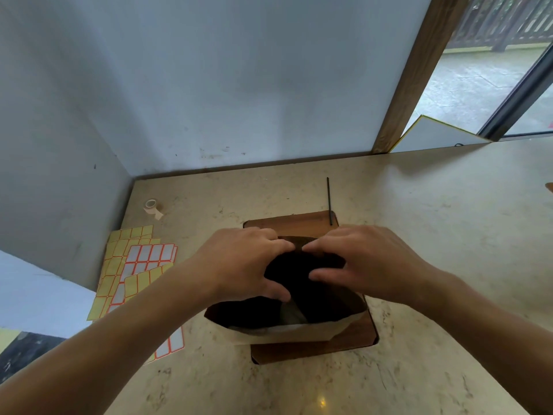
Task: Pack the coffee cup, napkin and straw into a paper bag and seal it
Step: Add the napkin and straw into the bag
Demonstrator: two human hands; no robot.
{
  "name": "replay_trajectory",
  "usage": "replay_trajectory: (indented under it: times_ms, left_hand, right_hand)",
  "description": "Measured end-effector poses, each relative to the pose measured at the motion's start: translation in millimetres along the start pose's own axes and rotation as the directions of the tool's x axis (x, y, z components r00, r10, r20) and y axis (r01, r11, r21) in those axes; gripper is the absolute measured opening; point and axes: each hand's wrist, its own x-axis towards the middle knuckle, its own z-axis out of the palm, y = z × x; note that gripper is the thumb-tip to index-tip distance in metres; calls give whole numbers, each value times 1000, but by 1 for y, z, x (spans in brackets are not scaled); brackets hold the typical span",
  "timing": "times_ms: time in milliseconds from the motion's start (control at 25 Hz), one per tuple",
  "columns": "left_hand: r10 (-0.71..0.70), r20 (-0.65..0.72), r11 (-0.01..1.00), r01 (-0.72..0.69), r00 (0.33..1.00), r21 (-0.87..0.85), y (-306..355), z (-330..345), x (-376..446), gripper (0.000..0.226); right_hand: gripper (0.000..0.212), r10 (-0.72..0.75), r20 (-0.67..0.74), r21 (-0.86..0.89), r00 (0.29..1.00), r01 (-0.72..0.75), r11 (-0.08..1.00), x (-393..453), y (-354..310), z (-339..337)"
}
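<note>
Paper bag (287,332) open, pale item inside, both hands (242,262) (363,260) pinching its far rim

Two bare forearms, left hand (242,262), right hand (362,259), no sleeves in view, nothing worn on wrists or fingers

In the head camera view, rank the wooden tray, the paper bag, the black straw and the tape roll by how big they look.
1. wooden tray and paper bag: too close to call, since the bag stands nearer the camera and hides much of the tray.
2. black straw: long but very thin.
3. tape roll: smallest.
</note>
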Motion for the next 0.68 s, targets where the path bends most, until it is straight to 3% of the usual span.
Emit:
replay_trajectory:
  times_ms: [160, 280, 440, 680]
  left_hand:
    - [69, 117, 995, -60, 991, -79, -1, -11, 25, 58]
    - [108, 229, 994, -103, 967, -32, 2, -11, 43, 72]
    - [119, 344, 989, -143, 931, 47, 3, 0, 43, 102]
    - [95, 298, 993, -111, 950, 37, -4, 11, 26, 119]
  right_hand:
    - [30, 222, -179, 305, 958, -161, 939, 18, 34, -4]
    - [20, 412, -229, 269, 882, -349, 898, 46, 87, 13]
    - [22, 671, -112, 229, 733, -638, 735, 89, 168, 60]
    - [38, 773, 52, 52, 632, -775, 630, 134, 224, 148]
